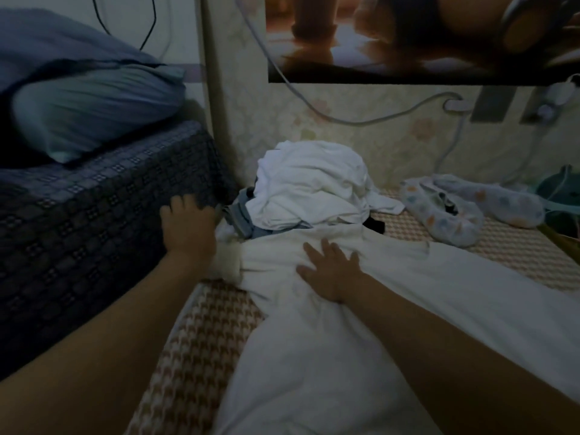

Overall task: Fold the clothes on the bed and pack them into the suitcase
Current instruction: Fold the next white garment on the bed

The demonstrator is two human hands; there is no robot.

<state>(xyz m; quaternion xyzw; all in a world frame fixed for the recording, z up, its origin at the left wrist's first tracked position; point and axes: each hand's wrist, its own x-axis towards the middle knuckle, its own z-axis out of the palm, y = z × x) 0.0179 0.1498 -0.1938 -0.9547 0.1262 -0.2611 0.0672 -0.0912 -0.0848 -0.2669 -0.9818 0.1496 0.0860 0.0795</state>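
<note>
While a person's right hand (pixel 332 271) lies flat, fingers straight and spread, on a white garment (pixel 298 372) stretched along a houndstooth mat (pixel 201 340), the left hand (pixel 188 224) reaches to the corner of a dark checked cover (pixel 78 230), fingers bent at its edge; whether they grip anything can't be told. Just beyond both hands sits a clothes pile (pixel 310 186): crumpled white fabric on top, a blue-grey piece (pixel 243 219) under it, a black item (pixel 375 224) poking out at right. A bluish pillow (pixel 88 120) rests atop the cover. Two pale spotted fabric pieces (pixel 445 215) lie on the mat at right, near the wall, w/ a cable (pixel 361 120) and poster (pixel 408 36) in the bkgd.
</note>
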